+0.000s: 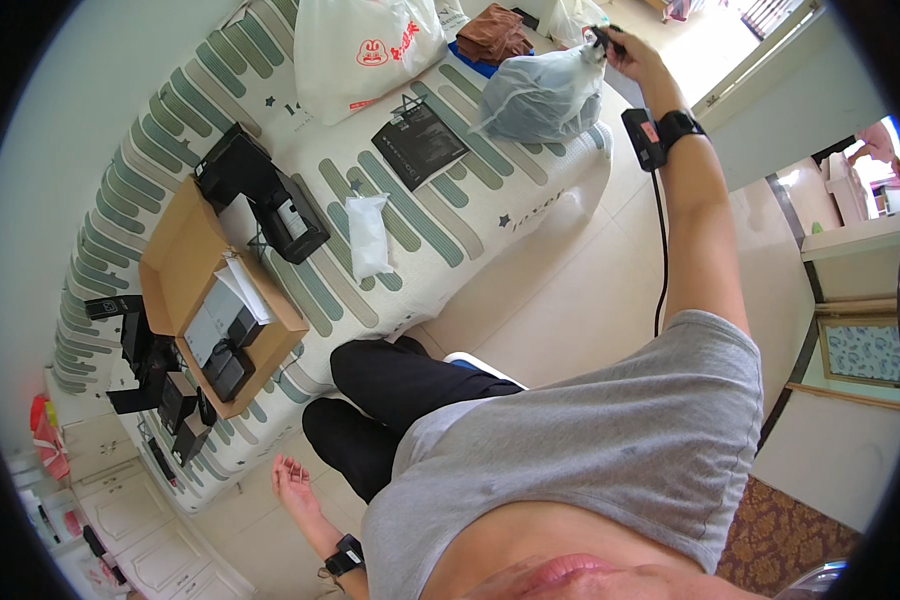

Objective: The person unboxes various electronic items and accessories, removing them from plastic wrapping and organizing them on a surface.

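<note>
At the far right of the bed, my right hand (630,55) is closed on a small black item (606,42), too small to name exactly. It is right at the gathered top of a translucent white plastic bag (542,100) with dark contents. Whether the fingers also pinch the bag, I cannot tell. Low on the left, beside the bed edge, my left hand (292,482) hangs with fingers apart and holds nothing. A folded brown cloth-like bundle (494,36) lies on something blue, just left of the bag.
The patterned bedspread (450,225) bears a large white shopping bag (370,55), a flat black package (418,145), a white wrapped packet (369,236), an open black box (288,215), an open cardboard box (175,250) and several small black boxes (177,400). A black cable (660,250) hangs from my right wrist device.
</note>
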`<state>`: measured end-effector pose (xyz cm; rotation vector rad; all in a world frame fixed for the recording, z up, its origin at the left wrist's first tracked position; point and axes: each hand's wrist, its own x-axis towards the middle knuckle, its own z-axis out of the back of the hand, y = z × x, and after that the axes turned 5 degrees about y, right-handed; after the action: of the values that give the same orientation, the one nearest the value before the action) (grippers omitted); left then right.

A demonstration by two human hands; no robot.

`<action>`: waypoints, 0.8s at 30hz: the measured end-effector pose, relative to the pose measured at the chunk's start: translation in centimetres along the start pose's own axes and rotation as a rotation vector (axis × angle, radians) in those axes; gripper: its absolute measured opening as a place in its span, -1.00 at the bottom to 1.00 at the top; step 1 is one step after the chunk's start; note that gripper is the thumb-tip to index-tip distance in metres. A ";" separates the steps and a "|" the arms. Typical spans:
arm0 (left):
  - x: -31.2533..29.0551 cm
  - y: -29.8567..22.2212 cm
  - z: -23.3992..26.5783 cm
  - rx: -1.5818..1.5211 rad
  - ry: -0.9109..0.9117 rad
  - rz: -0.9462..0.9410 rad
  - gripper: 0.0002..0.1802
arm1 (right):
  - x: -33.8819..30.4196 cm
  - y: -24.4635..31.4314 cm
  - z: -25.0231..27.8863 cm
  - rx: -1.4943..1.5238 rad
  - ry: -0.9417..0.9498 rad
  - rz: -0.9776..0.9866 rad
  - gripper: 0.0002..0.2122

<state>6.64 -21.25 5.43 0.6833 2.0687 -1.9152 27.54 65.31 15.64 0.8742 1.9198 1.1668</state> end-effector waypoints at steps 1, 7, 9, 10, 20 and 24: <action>-0.1 -0.1 0.4 -0.015 -0.010 -0.018 -0.66 | 0.5 1.0 -0.2 -0.160 -0.019 0.000 -0.85; -1.4 -0.2 1.3 -0.018 -0.049 -0.057 -0.68 | -0.1 5.0 -6.6 -0.351 -0.081 0.445 -0.89; -1.1 -0.3 0.6 -0.018 -0.049 -0.043 -0.69 | -0.7 6.5 -7.3 -0.388 -0.208 0.578 -0.80; -0.8 -0.3 0.2 -0.014 -0.039 -0.023 -0.70 | 0.7 6.7 -5.1 -0.405 -0.189 0.622 -0.82; -0.8 0.0 0.1 -0.093 -0.046 -0.046 -0.73 | -4.8 -4.2 -12.1 -1.821 -0.374 0.525 -0.52; 0.0 0.2 0.6 -0.133 -0.083 -0.031 -0.69 | -9.7 -11.8 -20.4 -1.755 -0.126 1.084 -0.44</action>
<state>6.66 -21.80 5.17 0.5356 2.1432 -1.7711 13.34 44.25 13.84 0.7333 -0.3248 2.4774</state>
